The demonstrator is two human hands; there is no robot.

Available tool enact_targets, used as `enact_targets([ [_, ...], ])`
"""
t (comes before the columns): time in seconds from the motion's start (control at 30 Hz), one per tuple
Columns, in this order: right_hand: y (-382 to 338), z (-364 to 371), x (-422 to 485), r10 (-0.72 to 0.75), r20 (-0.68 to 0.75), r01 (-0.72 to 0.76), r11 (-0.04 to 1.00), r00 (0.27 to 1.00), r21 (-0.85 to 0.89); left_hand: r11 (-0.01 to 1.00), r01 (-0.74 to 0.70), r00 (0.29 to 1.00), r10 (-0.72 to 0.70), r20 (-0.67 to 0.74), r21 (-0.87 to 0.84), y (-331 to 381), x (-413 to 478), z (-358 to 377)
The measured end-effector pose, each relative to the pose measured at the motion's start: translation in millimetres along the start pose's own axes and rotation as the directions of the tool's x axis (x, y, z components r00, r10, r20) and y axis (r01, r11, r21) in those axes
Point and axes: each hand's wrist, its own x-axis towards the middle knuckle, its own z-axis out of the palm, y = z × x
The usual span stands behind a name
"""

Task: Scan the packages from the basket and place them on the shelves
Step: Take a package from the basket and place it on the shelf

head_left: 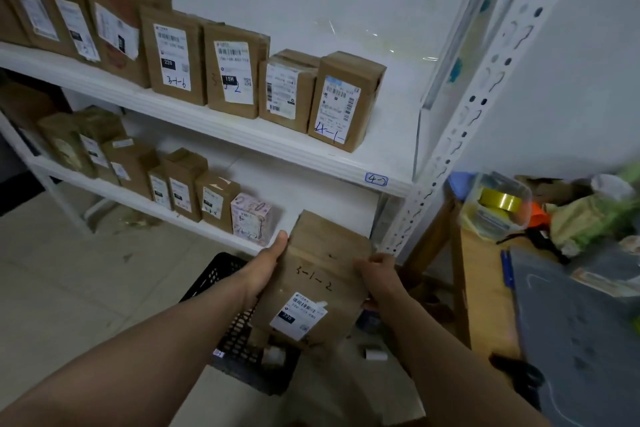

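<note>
In the head view, a brown cardboard package (322, 263) sits at about 6 o'clock in the frame, held up in both hands, off any surface and tilted with its top leaning away toward the shelving. Its face carries the handwritten mark "3-1-2" and, lower down, a white shipping label (298, 315) with a barcode and a black "220" patch. The left hand (266, 267) clasps the package's left edge at its 9 o'clock side, thumb stretched up along the edge and the other fingers hidden behind the cardboard. The right hand (375, 274) grips the right edge at 3 o'clock, fingers curled over onto the front face. Below and to the left of the package, toward 7 o'clock, stands a black mesh basket (216, 276) on the tiled floor, partly covered by the package and the left forearm. The lower shelf (156, 210) runs from 9 o'clock toward the package, with a row of upright boxes ending in a pink patterned box (251, 217) just to the package's 10 o'clock. The upper shelf (242, 137) spans 10 to 1 o'clock with more labelled boxes; the rightmost box (343, 104) reads "4-1". At 4 o'clock a wooden table (485, 288) holds a clear container (495, 204) with a yellow tape roll in it and a blue pen (507, 269).
</note>
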Motion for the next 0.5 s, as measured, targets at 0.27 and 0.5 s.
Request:
enact_targets([
  [0.27,-43,3,93,-0.118,-0.004,0.118,0.993,0.993,-0.032,0.994,0.110,0.992,-0.110,-0.056,0.001,53,106,20],
  [0.5,-64,7,140,-0.168,0.072,0.183,0.919,0.983,-0.349,0.997,0.077,0.990,-0.079,-0.115,-0.020,64,179,38],
])
